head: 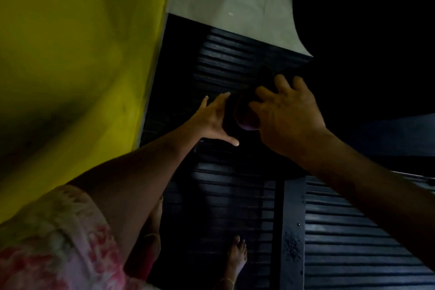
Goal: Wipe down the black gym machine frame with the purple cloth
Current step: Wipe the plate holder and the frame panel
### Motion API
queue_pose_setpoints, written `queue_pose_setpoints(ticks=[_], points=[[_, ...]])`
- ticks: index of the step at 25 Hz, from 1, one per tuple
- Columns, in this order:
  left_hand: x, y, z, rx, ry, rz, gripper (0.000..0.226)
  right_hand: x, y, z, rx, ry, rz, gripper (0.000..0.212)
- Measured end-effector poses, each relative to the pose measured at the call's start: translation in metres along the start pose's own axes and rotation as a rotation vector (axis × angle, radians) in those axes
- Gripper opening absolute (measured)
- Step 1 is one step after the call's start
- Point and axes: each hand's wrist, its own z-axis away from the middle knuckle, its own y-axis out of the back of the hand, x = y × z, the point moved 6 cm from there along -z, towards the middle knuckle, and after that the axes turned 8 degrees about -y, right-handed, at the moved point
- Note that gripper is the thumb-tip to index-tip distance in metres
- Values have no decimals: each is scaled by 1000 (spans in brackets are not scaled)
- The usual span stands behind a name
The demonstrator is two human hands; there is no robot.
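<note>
The view is dim and looks straight down. A bunched purple cloth (246,117) sits against a black part of the gym machine frame (229,117) at mid-frame. My right hand (288,116) covers the cloth from the right, fingers spread and bent over it. Coming in from the left, my left hand (215,121) touches the same black part, with its fingers straight and its thumb stretched out below. Darkness hides most of the frame's shape here.
A yellow wall (77,49) fills the left side. Ribbed black floor mats (235,195) lie underfoot, with grey tiles (235,0) beyond them. A large black machine body (367,30) looms at the upper right. My bare feet (237,254) stand on the mat.
</note>
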Motion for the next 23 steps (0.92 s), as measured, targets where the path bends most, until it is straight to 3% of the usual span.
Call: queue_pose_setpoints(ticks=[3,5,8,10,13,16,18,20,23], points=[[41,24,-5,189,-131,128,131,26,23,21,137,-136,-38,43],[59,33,-10,281,-126,144,126,28,27,24,162,-153,-28,42],[64,37,-7,236,-45,161,128,30,23,38,151,-113,8,44],[74,45,4,205,-59,98,130,53,32,58,298,-221,40,38],[103,66,6,320,-163,89,128,77,43,74,374,-389,69,47],[116,71,-3,406,-109,159,115,64,41,75,331,-271,114,44],[122,80,2,420,-74,235,115,79,49,88,390,-256,82,42],[133,90,11,356,-78,247,123,114,66,109,535,-441,51,44],[148,102,12,210,-59,-46,125,134,78,123,607,-612,86,48]])
